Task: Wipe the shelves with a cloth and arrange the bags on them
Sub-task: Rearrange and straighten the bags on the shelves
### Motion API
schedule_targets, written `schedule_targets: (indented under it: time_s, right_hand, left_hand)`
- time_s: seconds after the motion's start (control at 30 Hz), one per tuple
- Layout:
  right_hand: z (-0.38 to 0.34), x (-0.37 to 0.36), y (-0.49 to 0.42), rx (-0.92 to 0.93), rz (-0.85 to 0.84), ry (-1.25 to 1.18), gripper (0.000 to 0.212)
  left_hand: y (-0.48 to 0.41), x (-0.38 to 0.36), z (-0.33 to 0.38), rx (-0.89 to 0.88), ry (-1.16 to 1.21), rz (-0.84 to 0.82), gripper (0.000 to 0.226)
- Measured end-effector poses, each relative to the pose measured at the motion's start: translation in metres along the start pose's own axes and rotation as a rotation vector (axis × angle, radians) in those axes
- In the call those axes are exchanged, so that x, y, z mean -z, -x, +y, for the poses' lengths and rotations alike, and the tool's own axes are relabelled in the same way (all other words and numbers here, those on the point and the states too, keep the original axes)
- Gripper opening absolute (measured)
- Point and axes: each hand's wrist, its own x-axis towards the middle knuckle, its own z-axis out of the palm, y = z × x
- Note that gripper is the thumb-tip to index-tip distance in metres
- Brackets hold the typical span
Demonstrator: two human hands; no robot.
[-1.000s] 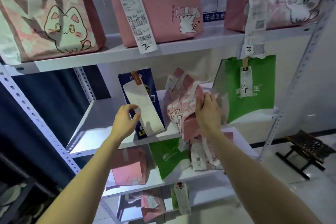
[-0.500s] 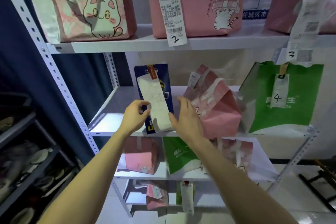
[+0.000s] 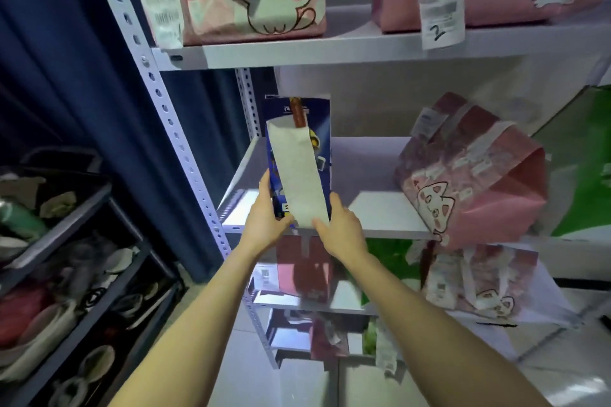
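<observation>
Blue bag stands upright at the front left corner of the middle shelf, long axis vertical, top tipped slightly left, printed face toward the camera. A white receipt hangs down its front from a brown clip, covering most of the print. Left grip is wrapped round the bag's lower left edge and right grip is clamped on the lower right, so the bag's base is hidden behind both. Pink cat bag leans at the shelf's right. Green bag is cut off by the frame, blurred.
</observation>
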Motion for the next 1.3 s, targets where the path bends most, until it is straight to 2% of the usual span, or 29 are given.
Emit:
schedule_targets:
  time_s: [0.3, 0.43, 0.5, 0.57, 0.67, 0.73, 0.9, 1.03, 1.17, 1.2, 1.3]
  right_hand:
    - [-0.08, -0.079, -0.017, 0.031, -0.051, 0.018, 0.055]
    - [-0.082, -0.085, -0.016, 0.0, -0.07, -0.033, 0.058]
    - [-0.075, -0.08, -0.009, -0.013, -0.059, -0.121, 0.062]
    - [-0.063, -0.07, 0.001, -0.028, 0.002, -0.202, 0.06]
    - [-0.035, -0.05, 0.017, -0.073, 0.128, -0.294, 0.042]
    - [-0.013, -0.032, 0.028, -0.11, 0.192, -0.304, 0.033]
    - [0.026, 0.027, 0.052, -0.116, 0.325, -0.34, 0.023]
    - [0.058, 0.079, 0.077, -0.038, 0.474, -0.305, 0.011]
    - [0.094, 0.131, 0.092, -0.053, 0.727, -0.166, 0.031]
    - [0.104, 0.139, 0.094, -0.06, 0.747, -0.137, 0.038]
    - [0.128, 0.152, 0.101, -0.096, 0.625, -0.106, 0.068]
  left_hand:
    - [-0.003, 0.076, -0.061, 0.076, -0.074, 0.055, 0.124]
    - [0.001, 0.087, -0.063, 0.061, -0.078, 0.01, 0.125]
    - [0.009, 0.089, -0.061, 0.047, -0.105, 0.049, 0.125]
    - [0.018, 0.09, -0.057, 0.002, -0.144, 0.186, 0.114]
    - [0.025, 0.087, -0.038, -0.137, -0.261, 0.405, 0.08]
    - [0.023, 0.077, -0.019, -0.2, -0.308, 0.452, 0.063]
    - [0.009, 0.018, 0.033, -0.334, -0.203, 0.254, 0.051]
    - [0.0, -0.063, 0.07, -0.327, -0.067, 0.041, 0.047]
    - [-0.031, -0.131, 0.111, -0.18, 0.032, -0.106, 0.049]
    - [-0.042, -0.143, 0.122, -0.128, 0.057, -0.126, 0.053]
    - [-0.073, -0.167, 0.151, 0.015, 0.13, -0.172, 0.068]
